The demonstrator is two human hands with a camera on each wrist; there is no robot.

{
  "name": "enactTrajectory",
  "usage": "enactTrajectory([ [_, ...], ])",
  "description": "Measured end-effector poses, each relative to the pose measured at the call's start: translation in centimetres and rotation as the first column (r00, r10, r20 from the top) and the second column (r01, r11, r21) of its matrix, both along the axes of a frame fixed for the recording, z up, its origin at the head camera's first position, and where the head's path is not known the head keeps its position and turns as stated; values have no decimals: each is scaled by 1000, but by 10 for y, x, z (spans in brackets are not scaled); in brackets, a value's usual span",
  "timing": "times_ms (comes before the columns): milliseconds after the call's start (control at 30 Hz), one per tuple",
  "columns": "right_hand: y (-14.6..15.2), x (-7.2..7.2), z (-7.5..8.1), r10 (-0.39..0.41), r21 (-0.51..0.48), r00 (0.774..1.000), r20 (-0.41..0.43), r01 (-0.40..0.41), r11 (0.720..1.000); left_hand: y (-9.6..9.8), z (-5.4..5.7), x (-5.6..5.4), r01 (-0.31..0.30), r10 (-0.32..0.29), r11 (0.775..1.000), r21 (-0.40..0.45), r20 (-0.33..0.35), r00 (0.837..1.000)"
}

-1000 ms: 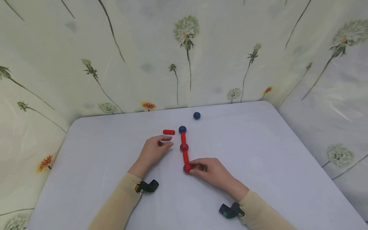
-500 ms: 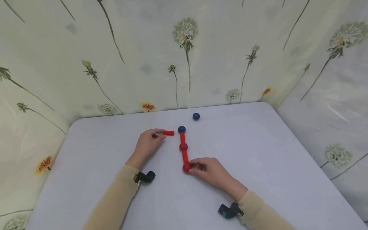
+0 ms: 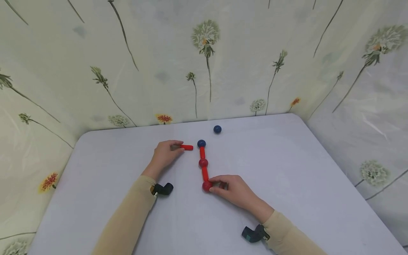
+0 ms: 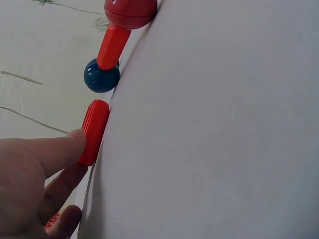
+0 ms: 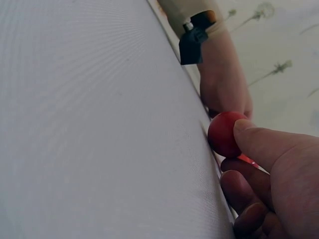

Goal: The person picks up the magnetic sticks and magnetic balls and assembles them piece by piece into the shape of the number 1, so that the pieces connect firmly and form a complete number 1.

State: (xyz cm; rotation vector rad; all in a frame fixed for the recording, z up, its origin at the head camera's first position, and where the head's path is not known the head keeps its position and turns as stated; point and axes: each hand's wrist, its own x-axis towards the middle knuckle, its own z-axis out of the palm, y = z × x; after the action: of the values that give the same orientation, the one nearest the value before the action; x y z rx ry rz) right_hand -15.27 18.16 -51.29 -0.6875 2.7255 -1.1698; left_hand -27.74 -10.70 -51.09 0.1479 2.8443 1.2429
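Note:
Between thumb and fingers, my left hand [image 3: 164,154] pinches the left end of a loose red rod [image 4: 95,132], which lies on the table just left of a blue ball [image 3: 201,143]. That ball tops a chain running towards me: a red rod [image 3: 202,152], a red ball [image 3: 203,162], a second red rod [image 3: 205,174] and a near red ball [image 3: 207,186]. My right hand [image 3: 236,191] pinches the near red ball from the right. In the right wrist view, my thumb lies against this ball, and most of the chain behind it is hidden.
A separate blue ball [image 3: 217,129] sits near the back edge of the white table [image 3: 302,170], beyond the chain. A curtain [image 3: 143,71] printed with dandelions hangs behind the table and along its sides. Each wrist carries a small black camera mount.
My left hand has moved left and away from me to the loose red rod and now pinches its left end. My right hand stays on the near red ball.

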Motion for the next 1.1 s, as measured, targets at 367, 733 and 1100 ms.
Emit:
enactTrajectory([
  [367, 0, -1, -2, 1, -7, 1000, -4, -1, 1000, 4, 2, -1, -9, 9, 997, -71, 1, 1000],
  [733, 0, 0, 0, 1, 0, 1000, -4, -1, 1000, 2, 1, 12, -15, 15, 995, -97, 4, 1000],
  [1100, -2, -1, 0, -1, 6, 1000, -11, 1, 1000, -3, -2, 34, -1, 1, 999, -49, -10, 1000],
])
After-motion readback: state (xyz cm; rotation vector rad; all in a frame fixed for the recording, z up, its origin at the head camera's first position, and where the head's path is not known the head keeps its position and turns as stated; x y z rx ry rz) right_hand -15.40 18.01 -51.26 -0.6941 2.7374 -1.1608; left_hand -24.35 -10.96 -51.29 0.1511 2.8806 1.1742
